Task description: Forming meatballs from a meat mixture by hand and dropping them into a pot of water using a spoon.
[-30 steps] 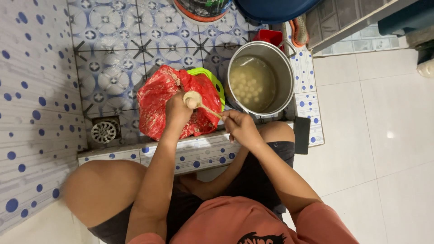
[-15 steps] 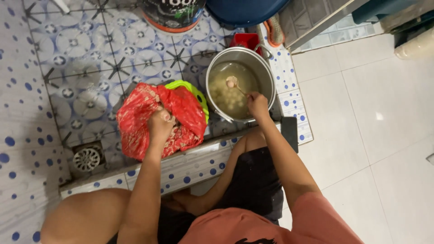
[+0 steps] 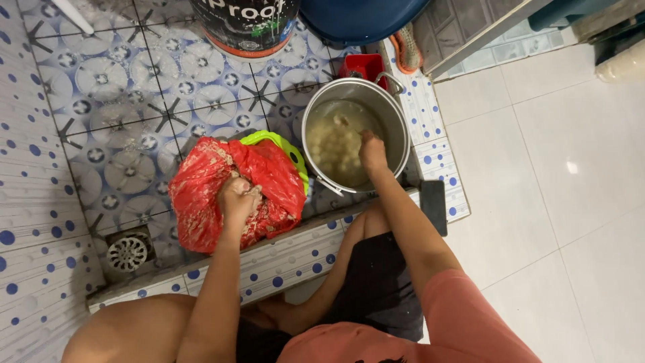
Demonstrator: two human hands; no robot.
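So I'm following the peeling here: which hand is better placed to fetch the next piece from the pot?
Likely the right hand: it reaches into the metal pot, while the left hand rests on the red bag.

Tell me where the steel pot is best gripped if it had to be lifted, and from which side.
Probably by its two side handles, from above. The steel pot stands upright with cloudy water and pale round pieces inside, so a level two-handed grip seems safest. One handle shows at the far rim, the other at the near-left rim. The right hand is inside the pot; the left hand rests on the red bag.
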